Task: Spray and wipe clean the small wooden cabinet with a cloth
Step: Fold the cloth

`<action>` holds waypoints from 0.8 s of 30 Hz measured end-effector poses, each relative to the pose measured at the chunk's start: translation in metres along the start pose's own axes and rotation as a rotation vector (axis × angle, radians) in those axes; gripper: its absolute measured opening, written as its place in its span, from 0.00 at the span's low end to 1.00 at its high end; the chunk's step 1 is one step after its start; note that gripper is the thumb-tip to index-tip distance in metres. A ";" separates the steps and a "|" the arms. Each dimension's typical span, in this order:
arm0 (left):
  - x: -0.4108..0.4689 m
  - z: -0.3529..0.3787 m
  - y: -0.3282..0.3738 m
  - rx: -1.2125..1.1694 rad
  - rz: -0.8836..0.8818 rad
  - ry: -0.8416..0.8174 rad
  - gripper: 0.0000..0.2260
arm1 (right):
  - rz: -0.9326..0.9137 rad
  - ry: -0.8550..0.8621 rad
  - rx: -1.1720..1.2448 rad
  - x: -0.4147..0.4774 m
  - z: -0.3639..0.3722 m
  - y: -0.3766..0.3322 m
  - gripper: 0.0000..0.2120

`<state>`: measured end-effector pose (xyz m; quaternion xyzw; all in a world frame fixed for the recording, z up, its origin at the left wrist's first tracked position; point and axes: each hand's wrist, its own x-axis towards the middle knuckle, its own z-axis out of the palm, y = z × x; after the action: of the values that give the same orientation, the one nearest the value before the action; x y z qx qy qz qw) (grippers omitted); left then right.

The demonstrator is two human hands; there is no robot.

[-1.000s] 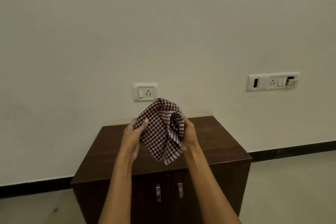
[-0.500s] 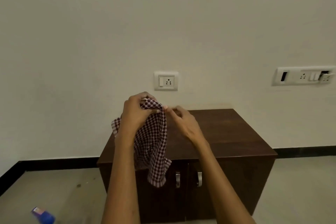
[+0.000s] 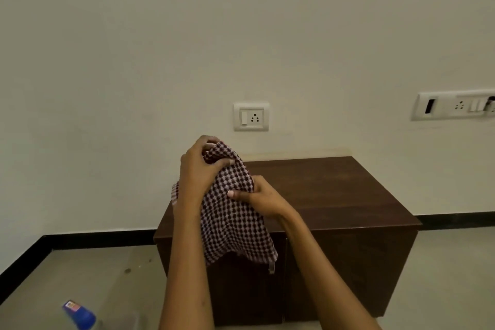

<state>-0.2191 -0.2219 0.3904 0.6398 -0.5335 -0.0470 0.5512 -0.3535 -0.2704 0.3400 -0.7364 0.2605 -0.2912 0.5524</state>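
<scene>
Left hand (image 3: 199, 169) was raised in front of the cabinet, its fingers curled over the bunched top of the checked cloth (image 3: 233, 230) and gripping it; my right hand (image 3: 263, 199) pinched a fold of the same cloth lower down, thumb on the near face; neither hand was free for anything else.

Largest in view, the small wooden cabinet (image 3: 334, 195) stood on the floor (image 3: 93, 270) against the wall with its doors closed; its dark top surface showed no wet patch or streak that I could make out, though the light was dim and I would not swear to it. Next in size, the cloth hung in the air from both hands, before the cabinet's front left part and, as far as I could tell, not touching the top; its lower hem dangled across the doors and hid all but the tip of one door handle (image 3: 272, 266). Smallest, the spray bottle (image 3: 80, 315) sat low on the floor at the left edge of view, well apart from the cabinet and in nobody's grip; only its blue upper part showed.

I judged the task to be at its opening; the cloth was in hand, but spraying looked not done and wiping not begun; the bottle had yet to be picked up, the cabinet sprayed, then wiped.
</scene>
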 end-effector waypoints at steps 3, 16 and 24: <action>-0.010 0.002 -0.024 -0.013 -0.237 0.067 0.25 | 0.002 0.043 0.153 0.002 0.002 -0.001 0.01; -0.024 -0.003 -0.043 -0.952 -0.748 -0.396 0.32 | 0.054 0.072 0.916 0.000 -0.012 0.002 0.21; -0.029 0.000 -0.042 -1.035 -0.706 -0.596 0.33 | 0.002 0.063 1.044 -0.010 -0.025 0.008 0.12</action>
<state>-0.2048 -0.2086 0.3429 0.3895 -0.3313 -0.6457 0.5671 -0.3784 -0.2818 0.3365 -0.3537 0.0978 -0.4036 0.8382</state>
